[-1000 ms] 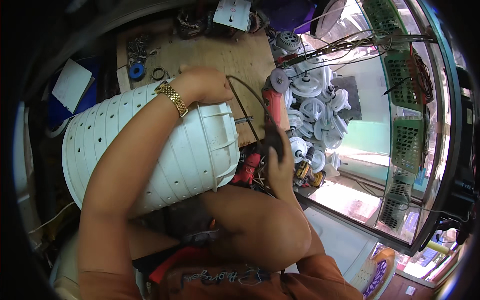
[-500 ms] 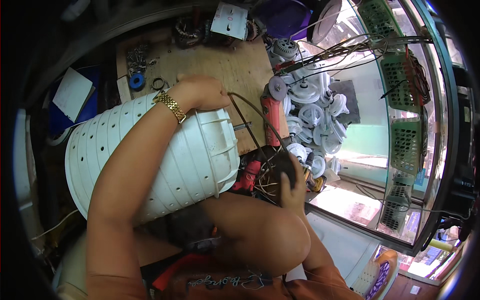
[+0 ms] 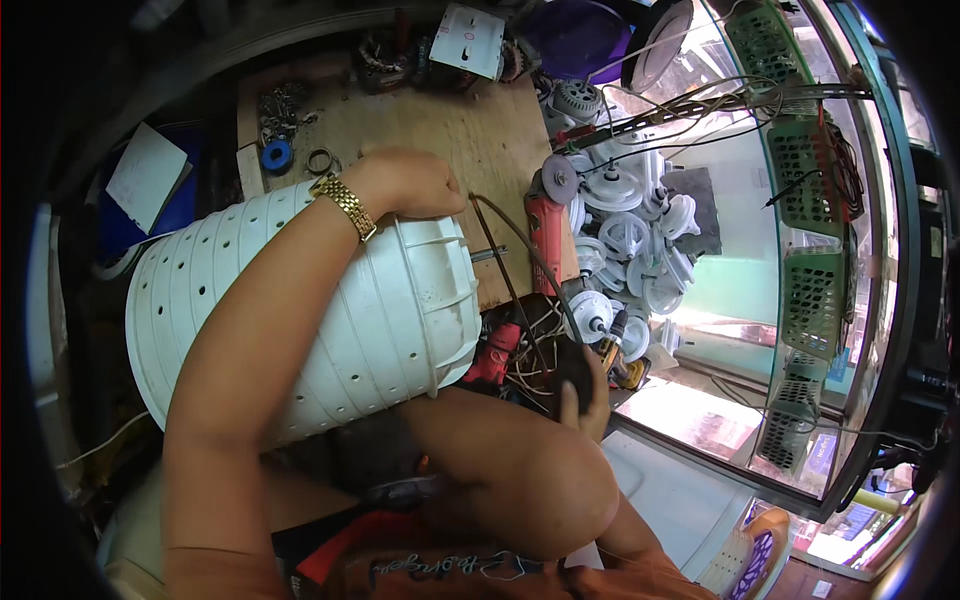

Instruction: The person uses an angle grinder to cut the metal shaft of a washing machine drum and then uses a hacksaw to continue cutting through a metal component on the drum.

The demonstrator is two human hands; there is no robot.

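A white perforated washing-machine drum [image 3: 285, 300] lies on its side across my lap, its ribbed end and metal shaft [image 3: 488, 254] facing right. My left arm reaches over it. My left hand [image 3: 415, 185] is closed above the ribbed end; what its fingers may hold is hidden. Close to these fingers is the upper bend of a dark brown, cord-like loop [image 3: 524, 235], whose two strands run down past the shaft toward my right hand [image 3: 592, 400]. My right hand is closed around a dark rounded object [image 3: 572, 378], partly hidden by the fingers.
A red angle grinder [image 3: 546, 235] lies at the right edge of the wooden board [image 3: 440, 125]. Beyond it are several white plastic pulley-like parts [image 3: 625, 232]. A red tool [image 3: 493, 355] and loose wires lie below. Blue tape [image 3: 277, 155] sits far left; green baskets [image 3: 808, 300] line the right.
My right hand has moved down with the dark object, and the strands have lengthened. A small gap now shows between the loop's upper bend and my left hand. The drum has barely moved.
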